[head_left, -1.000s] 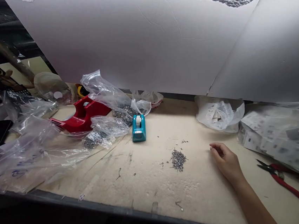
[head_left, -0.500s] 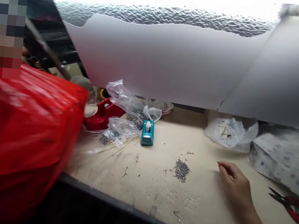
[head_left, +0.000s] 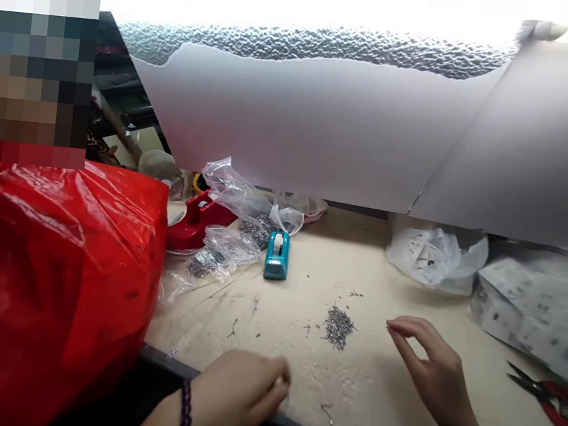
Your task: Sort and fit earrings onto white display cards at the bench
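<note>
A pile of small silvery metal pieces (head_left: pixel 338 327) lies on the pale tabletop (head_left: pixel 361 394). Right of it, my right hand (head_left: pixel 430 361) hovers with thumb and forefinger tips pinched together; whatever may be between them is too small to make out. At the front edge of the table is my left hand (head_left: pixel 239 393), with a dark braided band at the wrist. Its fingers are curled in and I cannot see what they hold, if anything. A thin bent metal piece (head_left: pixel 327 413) rests right of my left hand.
A teal tape dispenser (head_left: pixel 277 256) and a red tape dispenser (head_left: pixel 195 221) stand beyond, near clear plastic bags (head_left: pixel 233 248) of metal pieces. A large red plastic bag (head_left: pixel 56 285) bulges at left. Red-handled pliers (head_left: pixel 547 396) and white bags (head_left: pixel 435 258) are at right.
My left hand has come into view at the front edge. My right hand has moved slightly left, toward the pile, its fingertips still together. The view has shifted a little.
</note>
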### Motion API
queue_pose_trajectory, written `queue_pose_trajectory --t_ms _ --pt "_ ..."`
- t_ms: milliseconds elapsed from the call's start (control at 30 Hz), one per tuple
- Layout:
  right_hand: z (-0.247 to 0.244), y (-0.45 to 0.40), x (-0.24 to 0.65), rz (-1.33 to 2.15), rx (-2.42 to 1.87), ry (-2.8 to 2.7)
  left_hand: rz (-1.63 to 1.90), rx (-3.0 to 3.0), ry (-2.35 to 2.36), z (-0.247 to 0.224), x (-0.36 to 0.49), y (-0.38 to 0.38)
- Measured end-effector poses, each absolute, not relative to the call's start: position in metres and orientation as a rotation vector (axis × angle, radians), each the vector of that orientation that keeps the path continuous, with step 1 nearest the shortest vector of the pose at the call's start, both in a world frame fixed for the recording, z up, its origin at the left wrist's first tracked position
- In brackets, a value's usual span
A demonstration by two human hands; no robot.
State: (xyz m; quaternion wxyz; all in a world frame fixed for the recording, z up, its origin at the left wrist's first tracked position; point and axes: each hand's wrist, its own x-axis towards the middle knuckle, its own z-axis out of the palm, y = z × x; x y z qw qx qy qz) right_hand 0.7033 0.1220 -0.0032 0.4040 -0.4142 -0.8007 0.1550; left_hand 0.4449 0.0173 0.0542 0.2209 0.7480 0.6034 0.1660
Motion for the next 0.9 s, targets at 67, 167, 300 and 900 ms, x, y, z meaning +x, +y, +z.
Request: queue_pose_trajectory --t_ms 67,167,300,900 --pt "0.008 0.111 0.689 0.453 -0.971 -2.025 0.460 2.025 1.633 0.054 0.456 0.041" --pt "0.018 0.095 0.670 0.521 -0.898 -2.021 0.667 2.059 1.539 0.053 0.478 0.067" --pt "0.018 0.087 0.660 0.624 -0.919 -1.888 0.837 2.097 1.379 0.051 0.495 0.081" --pt "-0.008 0.111 0.684 0.674 -1.328 -1.356 0.705 1.981 1.412 0.022 0.501 0.104"
